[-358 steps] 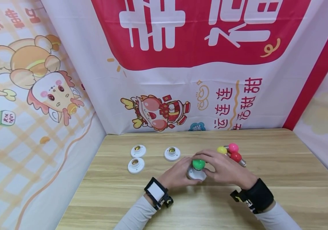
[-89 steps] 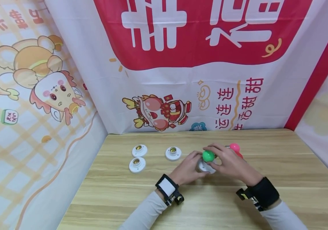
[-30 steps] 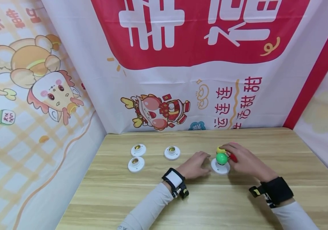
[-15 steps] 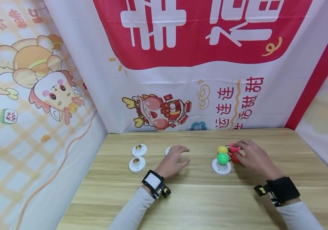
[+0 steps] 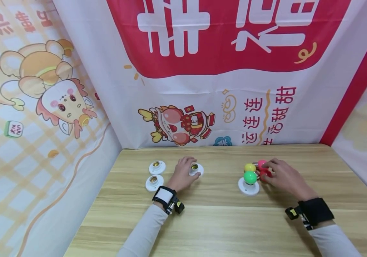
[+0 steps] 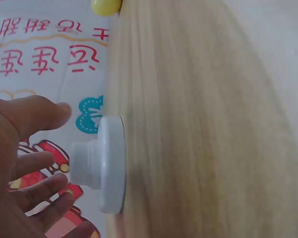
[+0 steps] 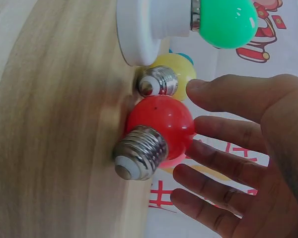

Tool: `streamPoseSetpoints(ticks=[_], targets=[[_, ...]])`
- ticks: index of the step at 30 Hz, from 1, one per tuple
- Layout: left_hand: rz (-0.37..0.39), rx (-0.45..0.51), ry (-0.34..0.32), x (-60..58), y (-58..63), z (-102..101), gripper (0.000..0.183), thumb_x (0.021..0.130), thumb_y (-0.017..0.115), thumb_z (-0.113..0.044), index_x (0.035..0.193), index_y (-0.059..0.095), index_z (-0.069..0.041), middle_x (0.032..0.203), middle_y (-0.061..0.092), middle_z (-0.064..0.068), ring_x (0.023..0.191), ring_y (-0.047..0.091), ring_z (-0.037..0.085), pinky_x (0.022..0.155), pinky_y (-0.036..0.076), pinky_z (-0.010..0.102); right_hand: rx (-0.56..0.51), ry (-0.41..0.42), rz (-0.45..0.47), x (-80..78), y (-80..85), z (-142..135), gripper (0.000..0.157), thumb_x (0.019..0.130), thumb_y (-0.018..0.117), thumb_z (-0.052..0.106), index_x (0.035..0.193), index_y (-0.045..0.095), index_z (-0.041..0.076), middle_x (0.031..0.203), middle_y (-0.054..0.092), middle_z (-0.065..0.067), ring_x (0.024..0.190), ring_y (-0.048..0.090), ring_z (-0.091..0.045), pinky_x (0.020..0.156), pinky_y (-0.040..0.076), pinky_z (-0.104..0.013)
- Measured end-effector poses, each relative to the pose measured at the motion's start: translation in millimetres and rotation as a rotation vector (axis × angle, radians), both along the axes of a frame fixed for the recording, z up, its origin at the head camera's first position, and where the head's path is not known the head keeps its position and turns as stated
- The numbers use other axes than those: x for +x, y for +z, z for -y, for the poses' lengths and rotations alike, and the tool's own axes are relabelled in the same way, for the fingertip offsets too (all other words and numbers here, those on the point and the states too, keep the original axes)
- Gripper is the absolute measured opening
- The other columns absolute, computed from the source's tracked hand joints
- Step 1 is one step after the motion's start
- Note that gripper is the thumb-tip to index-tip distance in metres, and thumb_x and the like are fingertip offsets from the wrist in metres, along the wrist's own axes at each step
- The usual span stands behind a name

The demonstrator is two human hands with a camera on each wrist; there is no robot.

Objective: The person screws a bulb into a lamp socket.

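Observation:
My left hand (image 5: 180, 175) reaches around a white lamp holder (image 5: 194, 167) with a brass-coloured socket. In the left wrist view its thumb and fingers are spread beside the holder (image 6: 113, 163), with a gap between them. My right hand (image 5: 284, 178) is at the red light bulb (image 5: 264, 175). Seen from the right wrist, the loosely bent fingers come right up to the red globe (image 7: 161, 116), whose metal screw base faces the camera. A pink bulb (image 5: 262, 164) and a yellow bulb (image 5: 249, 167) lie beside it. The green bulb (image 5: 250, 177) stands upright in another white holder (image 5: 248, 191).
Two more white lamp holders, one behind (image 5: 157, 167) and one in front (image 5: 154, 183), stand at the left of the wooden table (image 5: 215, 221). A printed cloth (image 5: 177, 89) hangs behind the table's back edge.
The green bulb in its holder was moved right and let go beside the other bulbs. My left hand has since moved left to the lone holder; my right hand has shifted to the red bulb.

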State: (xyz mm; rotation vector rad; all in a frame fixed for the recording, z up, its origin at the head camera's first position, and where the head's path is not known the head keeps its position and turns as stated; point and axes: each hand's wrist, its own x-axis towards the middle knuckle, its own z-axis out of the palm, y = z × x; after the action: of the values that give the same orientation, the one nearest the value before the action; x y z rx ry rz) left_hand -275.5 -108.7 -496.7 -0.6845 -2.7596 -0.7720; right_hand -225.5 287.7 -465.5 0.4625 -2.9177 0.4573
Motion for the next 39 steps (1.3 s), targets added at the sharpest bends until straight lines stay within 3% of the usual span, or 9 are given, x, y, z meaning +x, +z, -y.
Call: streamPoseSetpoints(ticks=[6,12,19,29,39], targets=[[0.093,0.018,0.007,-9.2,-8.1,1.1,0.064,0.085,0.073,-0.035,0.136,0.049,-0.006,0.138,0.046,0.011,0.127,0.040,0.026,0.108,0.038,0.042,-0.011,0.001,0.007,-3.2,-8.3,-0.4,0.048,0.080,0.076,0.028,0.120,0.064,0.003,0.112,0.059,-0.020,0.095,0.056,-0.033,0.079,0.053,-0.054],[0.171,-0.046,0.018,-12.0,-11.2,1.4,0.069,0.085,0.072,-0.038,0.140,0.045,-0.007,0.140,0.046,0.011,0.128,0.040,0.026,0.109,0.036,0.042,-0.027,-0.013,0.045,-3.8,-12.3,0.2,0.051,0.079,0.077,0.023,0.122,0.061,0.000,0.113,0.058,-0.023,0.093,0.056,-0.032,0.078,0.053,-0.053],[0.181,-0.067,0.030,-10.2,-10.1,2.5,0.069,0.081,0.075,-0.040,0.136,0.048,-0.008,0.134,0.051,0.009,0.120,0.044,0.025,0.105,0.039,0.040,-0.045,-0.015,0.047,-3.7,-14.2,0.9,0.052,0.079,0.077,0.021,0.122,0.059,-0.002,0.113,0.059,-0.026,0.089,0.056,-0.031,0.076,0.055,-0.052],[0.213,-0.085,0.046,-7.5,-8.8,3.0,0.077,0.076,0.079,-0.042,0.137,0.048,-0.007,0.131,0.054,0.008,0.118,0.045,0.024,0.103,0.040,0.039,-0.047,-0.022,0.097,-4.3,-13.1,3.0,0.051,0.080,0.076,0.020,0.124,0.059,-0.001,0.095,0.063,-0.013,0.077,0.053,-0.024,0.064,0.052,-0.037],[0.208,-0.076,0.043,-6.8,-11.4,3.9,0.073,0.077,0.078,-0.043,0.134,0.051,-0.007,0.130,0.055,0.008,0.117,0.045,0.023,0.102,0.041,0.040,-0.053,-0.011,0.060,-4.6,-14.6,2.1,0.047,0.080,0.077,0.021,0.119,0.062,-0.001,0.095,0.063,-0.012,0.077,0.053,-0.024,0.064,0.051,-0.038]])
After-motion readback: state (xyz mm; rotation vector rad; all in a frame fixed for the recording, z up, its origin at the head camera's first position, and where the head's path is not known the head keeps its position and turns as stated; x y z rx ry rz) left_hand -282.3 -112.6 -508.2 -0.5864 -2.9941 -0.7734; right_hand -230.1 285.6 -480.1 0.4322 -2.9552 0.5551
